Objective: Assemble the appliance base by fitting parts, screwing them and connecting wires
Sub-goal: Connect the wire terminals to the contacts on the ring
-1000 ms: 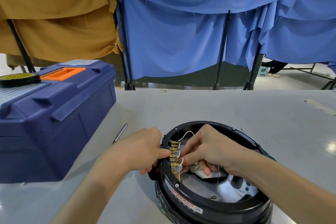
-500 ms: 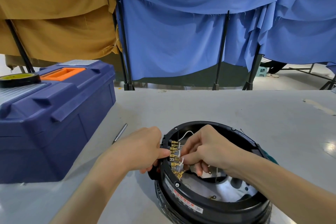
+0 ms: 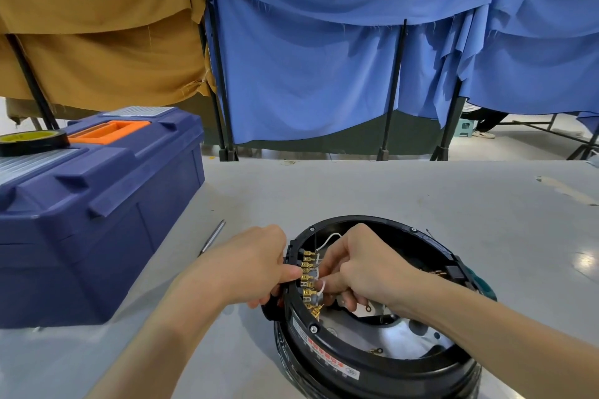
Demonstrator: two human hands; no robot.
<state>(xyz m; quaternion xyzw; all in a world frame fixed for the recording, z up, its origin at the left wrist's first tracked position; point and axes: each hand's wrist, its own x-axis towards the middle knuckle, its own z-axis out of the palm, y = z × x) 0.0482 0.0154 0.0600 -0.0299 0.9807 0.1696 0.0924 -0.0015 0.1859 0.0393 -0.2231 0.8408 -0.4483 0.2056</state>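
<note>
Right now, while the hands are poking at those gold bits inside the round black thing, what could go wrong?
The gold terminals sit packed in a tight row, so the white wire pinched by the right hand might land on the wrong one. The wire is thin; a hard tug could bend or loosen it. Only the left hand gripping the rim steadies the appliance base, so it might slide.
</note>
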